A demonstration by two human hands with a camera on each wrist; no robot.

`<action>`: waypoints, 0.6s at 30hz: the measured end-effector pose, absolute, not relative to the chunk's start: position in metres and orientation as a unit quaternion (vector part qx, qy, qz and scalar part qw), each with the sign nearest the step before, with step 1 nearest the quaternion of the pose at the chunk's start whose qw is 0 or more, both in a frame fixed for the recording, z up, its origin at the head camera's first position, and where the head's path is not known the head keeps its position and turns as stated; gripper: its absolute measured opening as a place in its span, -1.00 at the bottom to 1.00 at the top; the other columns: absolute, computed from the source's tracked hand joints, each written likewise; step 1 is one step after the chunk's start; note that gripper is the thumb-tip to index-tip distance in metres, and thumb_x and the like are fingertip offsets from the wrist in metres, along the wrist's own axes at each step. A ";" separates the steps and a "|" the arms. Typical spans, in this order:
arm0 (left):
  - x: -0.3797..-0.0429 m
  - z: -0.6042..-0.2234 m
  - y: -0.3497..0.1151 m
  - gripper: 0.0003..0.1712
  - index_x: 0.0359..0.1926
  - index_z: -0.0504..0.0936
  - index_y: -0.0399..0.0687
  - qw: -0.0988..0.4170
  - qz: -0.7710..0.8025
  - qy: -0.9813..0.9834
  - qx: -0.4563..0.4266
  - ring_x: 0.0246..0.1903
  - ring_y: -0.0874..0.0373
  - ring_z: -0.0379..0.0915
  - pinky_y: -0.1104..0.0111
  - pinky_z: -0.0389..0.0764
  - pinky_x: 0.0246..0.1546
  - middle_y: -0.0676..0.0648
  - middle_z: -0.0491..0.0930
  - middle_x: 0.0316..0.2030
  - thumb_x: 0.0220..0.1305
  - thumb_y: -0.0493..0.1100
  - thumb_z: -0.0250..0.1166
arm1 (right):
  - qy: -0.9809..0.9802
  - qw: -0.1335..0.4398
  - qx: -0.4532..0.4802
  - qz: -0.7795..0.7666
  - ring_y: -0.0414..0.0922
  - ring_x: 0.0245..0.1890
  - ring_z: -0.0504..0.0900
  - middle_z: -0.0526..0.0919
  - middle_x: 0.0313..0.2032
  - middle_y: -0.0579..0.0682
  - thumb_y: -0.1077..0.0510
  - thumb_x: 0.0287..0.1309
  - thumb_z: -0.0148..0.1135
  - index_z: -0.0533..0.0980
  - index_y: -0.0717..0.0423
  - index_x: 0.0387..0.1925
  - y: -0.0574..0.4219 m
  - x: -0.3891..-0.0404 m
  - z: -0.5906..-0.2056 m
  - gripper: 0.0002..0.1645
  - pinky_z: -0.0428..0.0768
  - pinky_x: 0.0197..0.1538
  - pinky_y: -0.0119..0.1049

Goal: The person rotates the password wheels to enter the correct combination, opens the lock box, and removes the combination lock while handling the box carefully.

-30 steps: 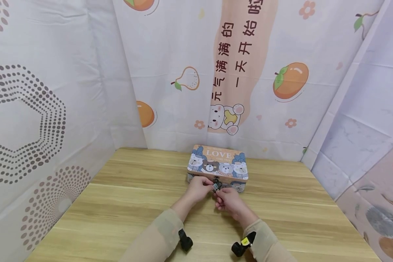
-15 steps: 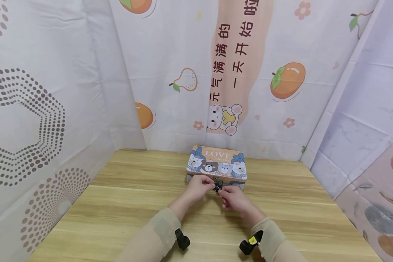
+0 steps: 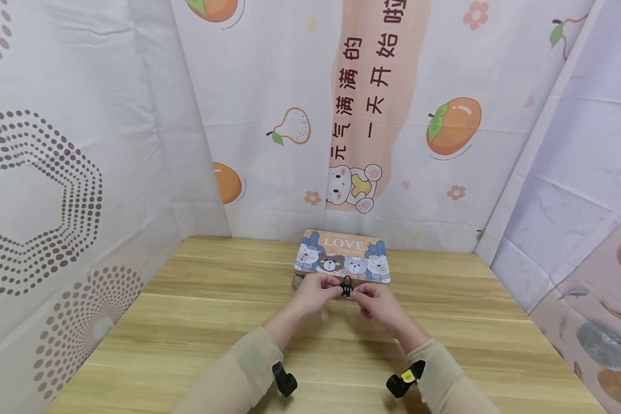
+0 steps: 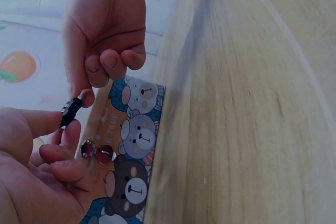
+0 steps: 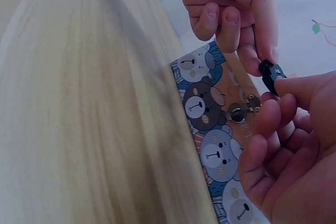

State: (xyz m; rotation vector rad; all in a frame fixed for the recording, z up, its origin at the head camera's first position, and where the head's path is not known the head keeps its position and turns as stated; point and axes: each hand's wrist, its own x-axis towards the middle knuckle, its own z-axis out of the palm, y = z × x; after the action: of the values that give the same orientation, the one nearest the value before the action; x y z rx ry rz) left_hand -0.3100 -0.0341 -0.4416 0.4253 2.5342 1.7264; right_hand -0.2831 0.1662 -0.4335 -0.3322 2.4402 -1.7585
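Observation:
A small black combination padlock with pale number dials stands upright between my hands, its shackle pointing up. From one side my left hand pinches it between thumb and fingertips. My right hand pinches the opposite side the same way, its other fingers curled, as the left wrist view shows. Just behind the padlock is a tin box printed with bears and the word LOVE, its lid down. In the right wrist view a metal clasp shows on the box's front, apart from the padlock.
The box stands near the back of a wooden table. Behind it hangs a white fruit-print curtain, with patterned curtains on both sides. A small black camera is strapped to each wrist.
The padlock, tilted between my fingers before, now stands upright with its dials facing me. My right hand has shifted a little to the right.

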 end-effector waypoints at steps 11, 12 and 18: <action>-0.302 -0.432 -0.035 -0.87 -0.19 0.71 -0.10 0.038 0.542 0.823 0.162 -0.30 0.18 0.54 0.31 0.56 -0.27 0.06 0.66 -0.35 0.33 -0.14 0.40 | 0.807 0.069 -0.122 -0.573 -0.16 -0.55 0.43 0.47 -0.55 -0.05 0.20 0.44 0.17 0.59 0.43 -0.13 0.177 -0.282 -0.427 -0.71 0.43 -0.47 -0.37; -0.301 -0.432 -0.036 -0.87 -0.20 0.71 -0.10 0.038 0.539 0.825 0.166 -0.32 0.18 0.54 0.31 0.55 -0.29 0.06 0.66 -0.36 0.32 -0.14 0.41 | 0.809 0.072 -0.124 -0.570 -0.15 -0.55 0.43 0.47 -0.56 -0.05 0.21 0.44 0.16 0.60 0.45 -0.13 0.178 -0.281 -0.426 -0.71 0.42 -0.47 -0.37; -0.298 -0.433 -0.036 -0.90 -0.24 0.74 -0.09 0.049 0.526 0.831 0.174 -0.36 0.19 0.53 0.31 0.52 -0.34 0.08 0.67 -0.41 0.29 -0.15 0.42 | 0.815 0.088 -0.144 -0.555 -0.14 -0.60 0.38 0.44 -0.63 -0.03 0.25 0.44 0.15 0.61 0.50 -0.18 0.183 -0.279 -0.423 -0.71 0.37 -0.50 -0.37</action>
State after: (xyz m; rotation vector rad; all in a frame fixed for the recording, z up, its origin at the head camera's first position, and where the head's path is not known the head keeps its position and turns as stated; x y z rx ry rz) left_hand -0.2976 -0.0361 -0.4333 0.5301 2.5321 1.6039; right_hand -0.2792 0.1831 -0.4229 -0.4296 2.4251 -1.6515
